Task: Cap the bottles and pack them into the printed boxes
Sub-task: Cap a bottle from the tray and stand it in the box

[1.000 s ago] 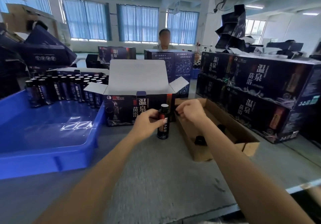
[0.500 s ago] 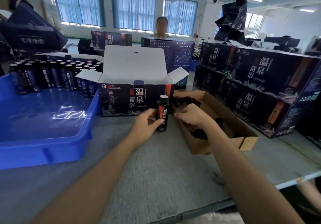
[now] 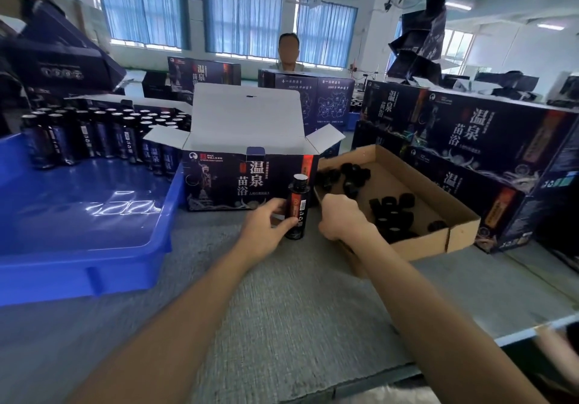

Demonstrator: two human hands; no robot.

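**Bottle held upright, second hand beside it at the cap supply**

The left hand (image 3: pixel 266 231) grips one bottle (image 3: pixel 298 206) round its lower half, thumb toward the viewer. The bottle stands on the bench (image 3: pixel 282 309) with its long axis vertical, and its mouth appears to be uncovered. The right hand (image 3: pixel 340 218) lies just to the bottle's right, apart from it, with its fingers curled. It sits at the near corner of the cardboard tray (image 3: pixel 419 244), and whether it pinches a cap cannot be told. Loose caps (image 3: pixel 391 215) lie beyond and to the right of that hand. The open printed box (image 3: pixel 238 184) stands directly behind the bottle, flaps raised. Other bottles (image 3: pixel 94 137) stand in the blue tray (image 3: pixel 94 265), well to the left of both hands. The capping move probably turns on one relation: the bottle mouth lies up and slightly left of the right hand, which is the nearer free hand.
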